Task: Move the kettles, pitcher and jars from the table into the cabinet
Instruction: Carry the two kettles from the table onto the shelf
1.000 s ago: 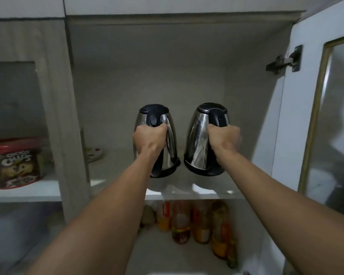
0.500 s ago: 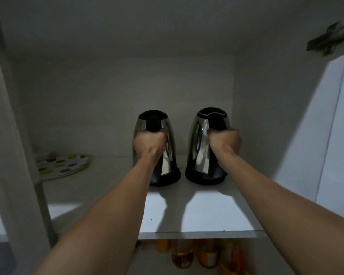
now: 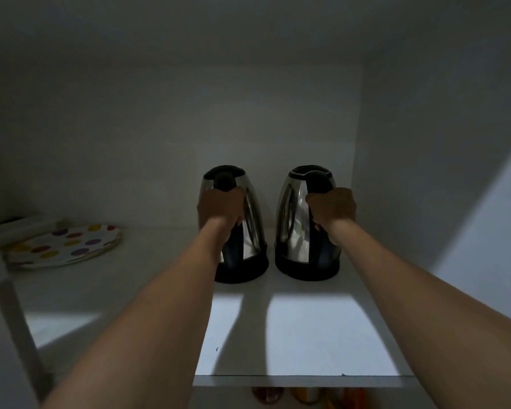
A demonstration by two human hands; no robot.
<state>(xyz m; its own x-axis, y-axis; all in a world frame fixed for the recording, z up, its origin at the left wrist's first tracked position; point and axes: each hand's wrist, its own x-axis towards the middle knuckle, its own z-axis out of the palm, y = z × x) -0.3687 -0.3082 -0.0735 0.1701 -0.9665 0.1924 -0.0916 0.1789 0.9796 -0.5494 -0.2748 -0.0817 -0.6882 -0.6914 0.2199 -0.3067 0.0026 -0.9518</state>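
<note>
Two shiny steel kettles with black lids, handles and bases stand side by side, upright, deep on the white cabinet shelf [image 3: 301,343]. My left hand [image 3: 221,206] is closed around the handle of the left kettle [image 3: 252,231]. My right hand [image 3: 334,208] grips the handle of the right kettle [image 3: 292,219]. Both bases rest on the shelf, close together but apart. The pitcher and jars are out of view.
A stack of polka-dot plates [image 3: 64,245] lies at the shelf's left back. The cabinet's right wall [image 3: 410,172] is close beside the right kettle. Bottle tops [image 3: 307,394] show on the shelf below. A vertical divider [image 3: 9,305] stands at the left.
Both kettles went from held in the air before the shelf to standing on it, further back. My view has moved closer into the cabinet.
</note>
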